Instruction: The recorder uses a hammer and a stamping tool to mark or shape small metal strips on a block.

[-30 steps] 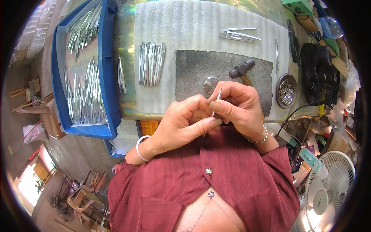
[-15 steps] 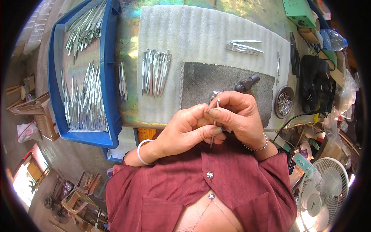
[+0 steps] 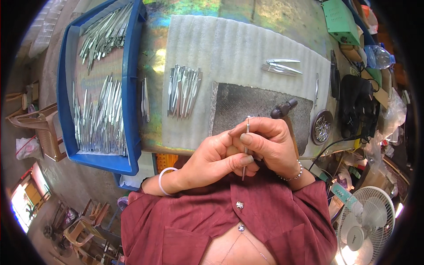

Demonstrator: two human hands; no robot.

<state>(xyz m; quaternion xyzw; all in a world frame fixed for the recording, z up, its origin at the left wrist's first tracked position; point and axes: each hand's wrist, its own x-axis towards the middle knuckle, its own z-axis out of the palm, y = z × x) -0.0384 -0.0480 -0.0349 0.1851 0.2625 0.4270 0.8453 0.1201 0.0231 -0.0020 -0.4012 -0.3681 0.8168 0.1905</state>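
Observation:
In front of my chest, both hands pinch a slim metal piece point(image 3: 246, 150) that looks like tweezers seen edge-on. It stands nearly upright in the picture between my fingers. My left hand point(image 3: 210, 157) grips its lower part, thumb laid across it. My right hand point(image 3: 276, 145) pinches its upper end between thumb and curled fingers. Just beyond the hands lies a dark textured pad point(image 3: 247, 99), with a hammer point(image 3: 285, 108) on its right part; the handle runs behind my right hand. Left of the pad, a row of slim metal tweezers-like pieces point(image 3: 183, 90) rests on a white foam sheet point(image 3: 229, 48).
A blue tray point(image 3: 131, 88) at the left holds many metal pieces in two heaps; a few more point(image 3: 145, 99) lie beside it. Several pieces point(image 3: 282, 67) lie at the foam's upper right. A round dish point(image 3: 314, 128) of small parts, a green box point(image 3: 340, 22) and a fan point(image 3: 366, 221) are right.
The view has shifted slightly, so the table things sit lower in the picture. Both hands keep their hold on the metal piece, with only slight finger movement.

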